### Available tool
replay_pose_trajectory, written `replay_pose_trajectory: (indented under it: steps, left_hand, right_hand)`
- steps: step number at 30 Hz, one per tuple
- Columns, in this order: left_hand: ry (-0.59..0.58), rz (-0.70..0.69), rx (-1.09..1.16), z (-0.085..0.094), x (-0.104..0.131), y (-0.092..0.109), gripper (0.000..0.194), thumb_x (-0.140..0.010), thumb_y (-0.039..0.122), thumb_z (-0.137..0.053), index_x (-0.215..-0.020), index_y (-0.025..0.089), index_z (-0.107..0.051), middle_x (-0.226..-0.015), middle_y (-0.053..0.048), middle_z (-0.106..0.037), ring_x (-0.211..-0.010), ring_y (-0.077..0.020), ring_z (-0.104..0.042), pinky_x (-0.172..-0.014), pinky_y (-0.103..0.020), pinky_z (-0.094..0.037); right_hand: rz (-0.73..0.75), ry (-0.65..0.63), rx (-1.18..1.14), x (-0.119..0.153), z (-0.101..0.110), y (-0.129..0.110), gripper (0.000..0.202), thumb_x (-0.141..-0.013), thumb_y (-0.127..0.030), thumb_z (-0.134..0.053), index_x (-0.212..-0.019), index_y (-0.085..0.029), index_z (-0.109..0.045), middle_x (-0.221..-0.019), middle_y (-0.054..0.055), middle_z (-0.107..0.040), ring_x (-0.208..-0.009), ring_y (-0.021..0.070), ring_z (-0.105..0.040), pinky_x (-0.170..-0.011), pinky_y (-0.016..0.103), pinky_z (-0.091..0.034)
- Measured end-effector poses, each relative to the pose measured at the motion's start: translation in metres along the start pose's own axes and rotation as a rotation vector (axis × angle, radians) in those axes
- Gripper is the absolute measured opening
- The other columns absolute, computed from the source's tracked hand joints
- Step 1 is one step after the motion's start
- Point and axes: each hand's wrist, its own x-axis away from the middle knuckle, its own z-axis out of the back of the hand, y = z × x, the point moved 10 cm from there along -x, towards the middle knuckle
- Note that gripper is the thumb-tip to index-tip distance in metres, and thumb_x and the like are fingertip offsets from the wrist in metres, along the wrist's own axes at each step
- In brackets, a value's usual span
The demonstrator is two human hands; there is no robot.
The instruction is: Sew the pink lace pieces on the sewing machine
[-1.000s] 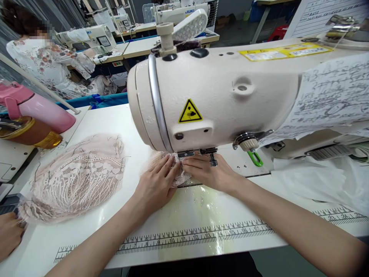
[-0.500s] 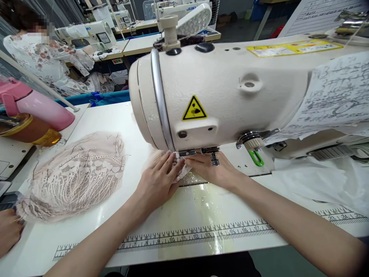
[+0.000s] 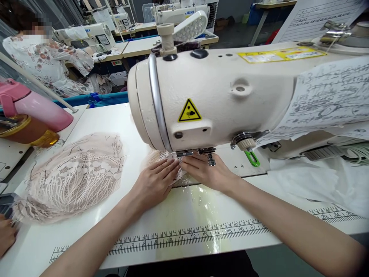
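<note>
Under the head of a cream sewing machine (image 3: 219, 92) lies a small piece of pale lace fabric (image 3: 181, 173), partly covered by the hands. My left hand (image 3: 155, 181) rests flat on it, palm down, fingers stretched toward the needle area. From the right, my right hand (image 3: 204, 169) reaches to the fabric beside the presser foot; its fingers are pressed together and its fingertips touch the lace near my left fingertips. The needle is hidden. A pile of pale pink lace (image 3: 75, 177) lies on the table left of my left arm.
A pink bottle (image 3: 43, 107) and an amber jar (image 3: 31, 130) stand at the left. Another person's hand (image 3: 6, 234) is at the left edge. White cloth (image 3: 317, 181) lies right; a printed ruler (image 3: 178, 239) runs along the front. A person in floral clothes (image 3: 49, 61) sits behind.
My left hand has slid slightly left and flattened, its fingers now closer together. My right hand has shifted slightly left. The other person's hand has moved farther out of view. The view has shifted slightly.
</note>
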Motion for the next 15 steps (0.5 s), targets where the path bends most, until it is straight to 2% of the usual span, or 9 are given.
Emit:
replay_pose_trajectory:
  steps: [2,8,15]
  left_hand:
    - [0.0,0.001,0.007,0.001,0.001,-0.003,0.033,-0.091,0.012,-0.045,-0.119,0.006,-0.063,-0.12,-0.013,-0.066,-0.113,-0.0243,-0.062,-0.097,-0.041,-0.055]
    - [-0.006,0.015,0.01,0.001,0.003,-0.009,0.034,-0.09,0.011,-0.045,-0.118,0.008,-0.063,-0.121,-0.013,-0.065,-0.113,-0.0248,-0.063,-0.096,-0.041,-0.056]
    - [-0.013,0.044,0.06,-0.002,0.005,-0.012,0.039,-0.086,0.011,-0.046,-0.121,0.008,-0.062,-0.124,-0.014,-0.063,-0.116,-0.0257,-0.061,-0.099,-0.043,-0.054]
  right_hand:
    - [0.019,0.027,0.013,-0.001,0.002,-0.006,0.028,-0.094,-0.005,-0.037,-0.101,-0.018,-0.061,-0.105,0.004,-0.068,-0.099,0.0177,-0.057,-0.077,0.033,-0.041]
    - [0.033,0.145,-0.067,-0.003,0.004,-0.014,0.022,-0.092,-0.007,-0.045,-0.092,-0.019,-0.063,-0.089,0.0,-0.068,-0.089,0.0126,-0.059,-0.059,0.027,-0.038]
    - [0.066,0.138,-0.203,-0.004,0.005,-0.018,0.024,-0.092,-0.005,-0.044,-0.093,-0.019,-0.063,-0.088,0.0,-0.069,-0.09,0.0128,-0.06,-0.074,0.027,-0.047]
